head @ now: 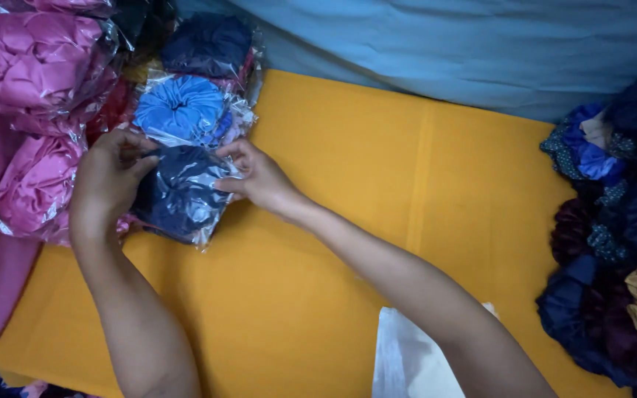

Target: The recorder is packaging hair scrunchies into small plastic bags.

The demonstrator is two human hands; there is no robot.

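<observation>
Navy scrunchie packet (180, 193): one dark blue fabric scrunchie sealed in a clear, crinkled plastic bag, lying on the orange cloth (348, 221) near its far left corner. Held from both sides, apparently to keep the slippery wrap steady.

Left hand (108, 177): at the packet's left edge, thumb and fingers pinched together on the plastic.

Right hand (259, 177): at the packet's right edge, fingertips closed on the wrap, forearm stretched across the cloth.

Blue scrunchie packet (182, 110): just beyond the navy packet, touching it, same clear wrap.

Dark packet (208, 44): further back again, behind the blue one; contents hard to make out.

Pink scrunchie packets (35, 110): stacked left of the navy packet, several, bagged alike, seemingly grouped by colour.

Loose scrunchies (613, 243): heap far right of the navy packet, unbagged, blues, purples and tan.

White plastic bags (407, 354): small flat stack nearer the person, partly under the right forearm.

Light blue sheet (444, 44): beyond the orange cloth.
</observation>
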